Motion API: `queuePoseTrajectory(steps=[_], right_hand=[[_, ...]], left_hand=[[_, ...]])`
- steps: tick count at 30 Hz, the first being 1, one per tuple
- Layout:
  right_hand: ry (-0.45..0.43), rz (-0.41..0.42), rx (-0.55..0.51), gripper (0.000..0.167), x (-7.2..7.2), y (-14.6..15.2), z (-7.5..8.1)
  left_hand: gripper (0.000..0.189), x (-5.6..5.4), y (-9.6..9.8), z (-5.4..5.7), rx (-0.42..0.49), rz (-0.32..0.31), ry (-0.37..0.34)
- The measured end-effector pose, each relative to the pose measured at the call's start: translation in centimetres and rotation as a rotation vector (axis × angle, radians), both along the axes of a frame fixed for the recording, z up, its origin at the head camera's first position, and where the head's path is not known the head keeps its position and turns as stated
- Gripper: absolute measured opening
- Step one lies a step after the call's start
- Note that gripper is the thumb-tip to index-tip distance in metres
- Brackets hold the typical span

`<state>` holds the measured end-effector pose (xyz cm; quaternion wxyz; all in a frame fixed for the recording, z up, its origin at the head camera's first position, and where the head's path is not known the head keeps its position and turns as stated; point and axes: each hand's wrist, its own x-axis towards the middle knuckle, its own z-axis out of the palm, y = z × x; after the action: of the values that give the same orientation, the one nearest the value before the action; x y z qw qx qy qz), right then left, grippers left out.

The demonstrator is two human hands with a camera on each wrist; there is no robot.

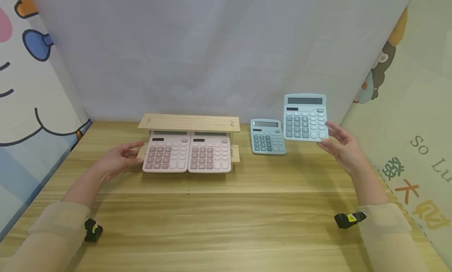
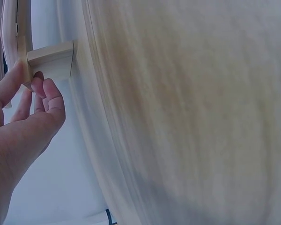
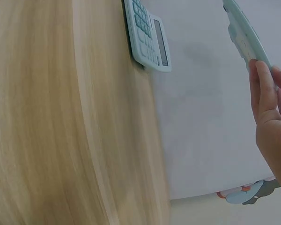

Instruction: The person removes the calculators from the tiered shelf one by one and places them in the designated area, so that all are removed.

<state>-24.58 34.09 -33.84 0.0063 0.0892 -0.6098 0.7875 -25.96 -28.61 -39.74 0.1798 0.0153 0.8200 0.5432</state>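
In the head view my left hand [image 1: 118,159] pinches the left end of a small two-tier wooden rack [image 1: 189,123], thumb and fingers on either side of its lower board [image 2: 24,65]. Two pink calculators [image 1: 166,153] lean side by side on that lower tier, their tops under the upper board. My right hand [image 1: 341,149] holds a light blue calculator [image 1: 305,118] by its lower right corner, raised above the table with its keys facing me. The right wrist view shows this calculator [image 3: 247,33] edge-on, between thumb and fingers.
A second blue calculator [image 1: 267,137] sits on the table right of the rack, propped at a slant. The wooden table [image 1: 219,225] meets a pale curtain [image 1: 212,60] behind. Printed cartoon panels [image 1: 416,127] stand at both sides.
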Motion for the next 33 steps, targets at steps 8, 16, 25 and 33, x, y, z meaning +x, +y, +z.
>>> queuePoseTrajectory(steps=[8, 16, 25, 33], right_hand=[[-0.023, -0.005, 0.052, 0.066, -0.5, 1.1, -0.9], [-0.062, -0.004, 0.086, 0.068, -1.1, 2.2, -1.9], [-0.121, 0.03, 0.125, 0.069, -2.4, 3.6, -3.7], [-0.185, 0.015, 0.178, 0.071, -2.6, 4.3, -4.5]], left_hand=[[0.08, 0.1, 0.0, 0.0, 0.017, -0.004, 0.0], [0.078, 0.1, -0.1, -0.1, 0.007, -0.001, 0.006], [0.078, 0.0, -0.1, -0.2, -0.002, -0.002, 0.014], [0.076, -0.2, 0.1, -0.2, 0.001, -0.004, 0.017]])
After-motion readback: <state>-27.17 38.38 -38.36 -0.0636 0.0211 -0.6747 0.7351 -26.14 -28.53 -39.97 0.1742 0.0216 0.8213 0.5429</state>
